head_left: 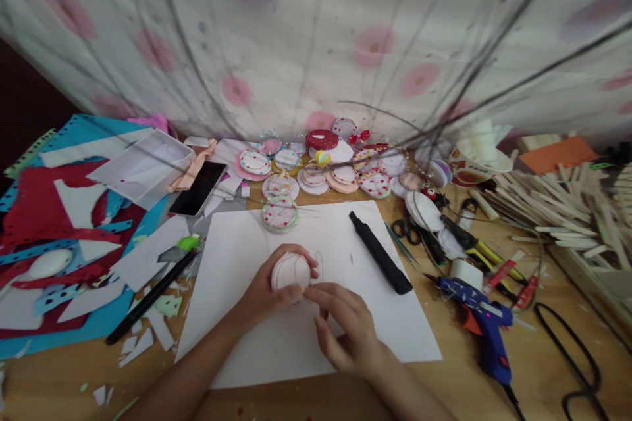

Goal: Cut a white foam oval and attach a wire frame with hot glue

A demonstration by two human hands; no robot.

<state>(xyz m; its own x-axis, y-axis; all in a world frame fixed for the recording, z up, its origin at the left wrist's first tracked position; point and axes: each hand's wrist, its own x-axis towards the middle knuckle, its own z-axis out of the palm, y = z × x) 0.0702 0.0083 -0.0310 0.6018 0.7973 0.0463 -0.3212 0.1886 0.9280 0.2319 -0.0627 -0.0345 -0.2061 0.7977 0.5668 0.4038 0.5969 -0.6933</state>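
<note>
My left hand point(269, 286) is wrapped round a small round white paper craft piece point(291, 271), which looks edged with a pinkish band. The thumb lies across its lower side and the fingers curve over the far side. My right hand point(348, 325) reaches in from the right, index fingertip at the piece's lower right edge and thumb apart, with nothing visible between them. A thin wire-like loop point(319, 264) shows just right of the piece. Both hands are over a white paper sheet point(237, 335). A black flat-barrelled tool point(380, 253) lies on the sheet's right side.
Decorated round paper pieces point(279, 212) crowd the back. At right lie a blue glue gun point(476, 312), scissors point(407, 230), pliers point(486, 256) and wooden sticks point(567, 194). Leftward are a phone point(200, 189), a clear box point(145, 168), a black pen point(151, 299) and coloured scraps point(54, 204).
</note>
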